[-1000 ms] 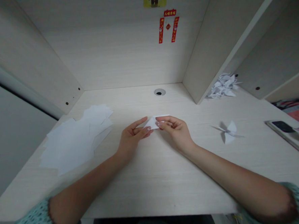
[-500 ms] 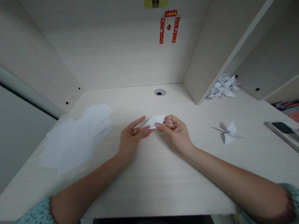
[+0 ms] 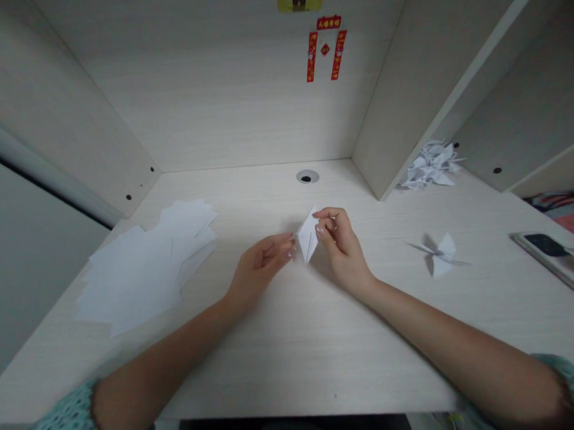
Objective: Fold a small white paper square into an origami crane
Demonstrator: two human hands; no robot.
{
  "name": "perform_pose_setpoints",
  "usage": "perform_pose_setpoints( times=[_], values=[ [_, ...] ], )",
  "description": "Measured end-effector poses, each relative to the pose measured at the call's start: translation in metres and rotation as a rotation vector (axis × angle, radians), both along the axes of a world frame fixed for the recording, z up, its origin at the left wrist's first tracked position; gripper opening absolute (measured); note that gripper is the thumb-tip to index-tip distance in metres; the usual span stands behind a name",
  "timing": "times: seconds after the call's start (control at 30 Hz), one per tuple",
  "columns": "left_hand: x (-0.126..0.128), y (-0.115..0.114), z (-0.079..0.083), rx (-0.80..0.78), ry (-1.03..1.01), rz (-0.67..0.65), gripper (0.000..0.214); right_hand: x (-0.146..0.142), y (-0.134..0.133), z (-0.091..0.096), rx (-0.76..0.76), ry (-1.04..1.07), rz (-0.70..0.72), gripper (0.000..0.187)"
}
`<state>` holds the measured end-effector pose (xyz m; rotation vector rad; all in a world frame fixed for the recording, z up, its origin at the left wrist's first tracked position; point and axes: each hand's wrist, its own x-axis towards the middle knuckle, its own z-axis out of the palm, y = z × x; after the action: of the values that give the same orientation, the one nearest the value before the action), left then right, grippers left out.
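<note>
A small white sheet of folded paper (image 3: 307,239) stands above the desk in a narrow diamond shape, points up and down, with a slit line in its lower half. My right hand (image 3: 341,244) pinches its right edge between thumb and fingers. At the paper's left edge is my left hand (image 3: 264,262), fingers loosely bent and thumb slightly apart from them; its tips are close to the paper, and whether they touch it I cannot tell. A finished paper crane (image 3: 441,255) sits on the desk to the right of my right hand.
Loose white paper sheets (image 3: 137,277) lie spread at the left. A heap of folded paper cranes (image 3: 431,165) rests behind the upright divider (image 3: 395,118). A phone (image 3: 557,257) lies at the far right. A round cable hole (image 3: 313,176) is near the back panel.
The folded paper has turned from lying sideways to standing on its point. My left hand has loosened from it, while my right hand has kept hold and moved slightly up.
</note>
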<state>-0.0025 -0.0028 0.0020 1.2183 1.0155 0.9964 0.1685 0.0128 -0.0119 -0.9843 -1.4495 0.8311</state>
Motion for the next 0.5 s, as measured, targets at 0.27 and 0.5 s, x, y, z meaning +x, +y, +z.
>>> perform_pose_setpoints(
  times=[0.27,0.5],
  values=[
    [0.0003,0.0033,-0.0028,-0.003,0.073,0.056,0.021,0.0033,-0.0026,0.0009,0.241,-0.439,0.113,0.018],
    [0.0004,0.0051,-0.0022,-0.029,-0.059,0.210,0.027,-0.0016,-0.0027,-0.0031,0.096,-0.144,0.166,0.029]
  ],
)
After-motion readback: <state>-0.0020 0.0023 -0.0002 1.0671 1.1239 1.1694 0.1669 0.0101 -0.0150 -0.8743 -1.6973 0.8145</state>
